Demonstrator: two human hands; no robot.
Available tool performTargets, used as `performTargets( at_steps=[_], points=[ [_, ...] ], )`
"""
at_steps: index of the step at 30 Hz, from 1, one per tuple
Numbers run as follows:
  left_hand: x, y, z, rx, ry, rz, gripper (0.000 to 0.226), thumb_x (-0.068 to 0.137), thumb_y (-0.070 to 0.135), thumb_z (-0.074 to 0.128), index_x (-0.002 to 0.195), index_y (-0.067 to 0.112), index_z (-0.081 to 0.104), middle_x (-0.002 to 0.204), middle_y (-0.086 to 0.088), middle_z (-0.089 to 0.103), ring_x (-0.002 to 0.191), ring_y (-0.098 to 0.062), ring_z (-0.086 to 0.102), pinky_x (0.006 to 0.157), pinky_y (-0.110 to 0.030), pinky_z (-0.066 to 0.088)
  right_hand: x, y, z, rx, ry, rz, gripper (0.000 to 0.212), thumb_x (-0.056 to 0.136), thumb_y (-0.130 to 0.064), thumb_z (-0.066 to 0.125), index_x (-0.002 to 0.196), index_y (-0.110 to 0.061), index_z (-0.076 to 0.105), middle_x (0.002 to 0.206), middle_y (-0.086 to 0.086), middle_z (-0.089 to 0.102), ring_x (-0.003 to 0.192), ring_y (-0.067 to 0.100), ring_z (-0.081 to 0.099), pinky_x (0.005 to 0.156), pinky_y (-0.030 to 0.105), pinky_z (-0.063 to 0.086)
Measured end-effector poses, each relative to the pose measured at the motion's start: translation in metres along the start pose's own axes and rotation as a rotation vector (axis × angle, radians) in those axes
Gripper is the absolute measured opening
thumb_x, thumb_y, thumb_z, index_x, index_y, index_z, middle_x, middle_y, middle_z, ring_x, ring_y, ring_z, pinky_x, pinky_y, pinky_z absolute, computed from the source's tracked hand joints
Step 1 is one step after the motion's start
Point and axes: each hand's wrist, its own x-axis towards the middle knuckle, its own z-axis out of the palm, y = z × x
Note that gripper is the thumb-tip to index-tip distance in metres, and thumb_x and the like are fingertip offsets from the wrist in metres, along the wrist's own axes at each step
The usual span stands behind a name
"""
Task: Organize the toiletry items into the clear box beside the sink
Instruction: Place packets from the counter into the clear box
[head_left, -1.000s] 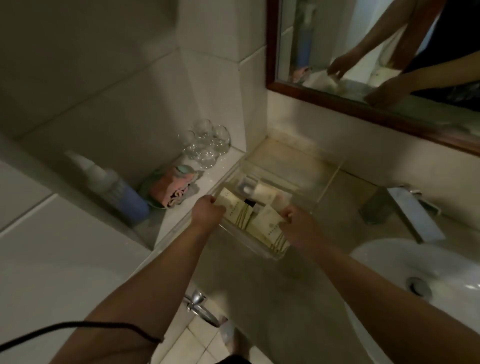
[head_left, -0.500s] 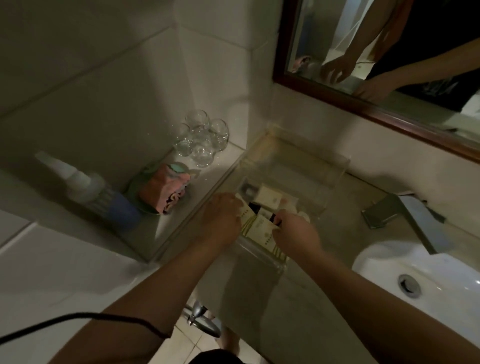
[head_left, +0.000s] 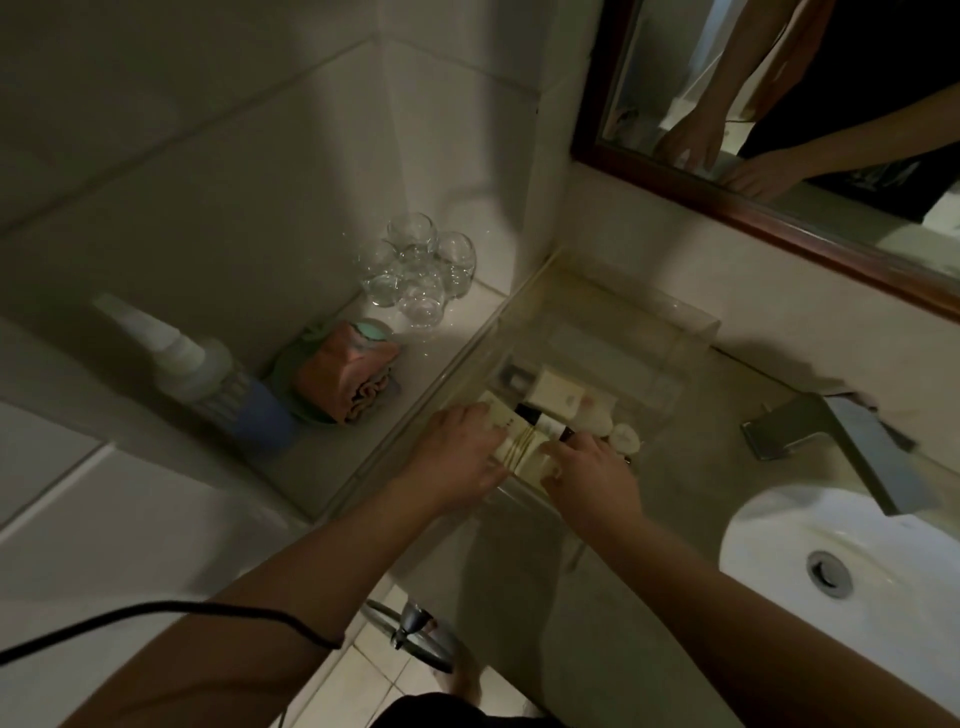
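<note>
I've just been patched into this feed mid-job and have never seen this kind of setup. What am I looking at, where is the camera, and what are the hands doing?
There is no machine here: a person works with bare hands, and the single picture comes from a wide-angle camera on their head, looking down at a dim bathroom counter. The left hand and right hand both reach into the near end of the clear box, pressing on the cream packets standing there. Whether either hand actually grips one is hard to tell. Small bottles and other toiletries lie further back in the box. On the ledge to the left stand glasses, a folded cloth and a spray bottle. The tap and sink are at right; the mirror reflects the person's arms.
</note>
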Motion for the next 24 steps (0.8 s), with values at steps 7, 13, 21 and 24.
performTargets(
  at_steps=[7, 13, 21, 24],
  points=[
    [0.001, -0.013, 0.003, 0.022, -0.08, 0.108, 0.059, 0.087, 0.051, 0.046, 0.14, 0.026, 0.036, 0.153, -0.006, 0.03, 0.141, -0.029, 0.025, 0.112, -0.047, 0.027, 0.002, -0.017, 0.005, -0.048, -0.032, -0.014, 0.045, 0.086, -0.035, 0.059, 0.131, -0.033, 0.056, 0.124, 0.003, 0.056, 0.111, 0.027, 0.053, 0.089, 0.036, 0.046],
    [-0.003, -0.01, 0.003, 0.068, -0.085, 0.077, 0.062, 0.087, 0.056, 0.045, 0.142, 0.029, 0.035, 0.152, -0.009, 0.029, 0.138, -0.031, 0.028, 0.109, -0.048, 0.028, 0.005, -0.017, 0.008, -0.023, -0.039, -0.011, 0.045, 0.084, -0.034, 0.062, 0.129, -0.033, 0.056, 0.122, 0.002, 0.057, 0.109, 0.027, 0.053, 0.091, 0.037, 0.046],
    [-0.004, -0.007, 0.007, 0.042, -0.103, 0.064, 0.063, 0.087, 0.058, 0.043, 0.143, 0.029, 0.033, 0.154, -0.009, 0.026, 0.14, -0.032, 0.023, 0.112, -0.049, 0.026, 0.003, -0.019, 0.006, -0.019, -0.062, 0.01, 0.046, 0.086, -0.035, 0.061, 0.132, -0.033, 0.053, 0.126, 0.003, 0.053, 0.114, 0.027, 0.051, 0.094, 0.038, 0.044],
    [-0.004, -0.005, 0.003, 0.015, -0.072, 0.051, 0.06, 0.086, 0.054, 0.046, 0.139, 0.028, 0.038, 0.149, -0.01, 0.033, 0.136, -0.032, 0.029, 0.109, -0.047, 0.03, 0.001, -0.02, 0.003, 0.011, -0.066, 0.023, 0.047, 0.086, -0.035, 0.06, 0.132, -0.032, 0.053, 0.127, 0.003, 0.053, 0.116, 0.027, 0.051, 0.094, 0.038, 0.045]
  ],
)
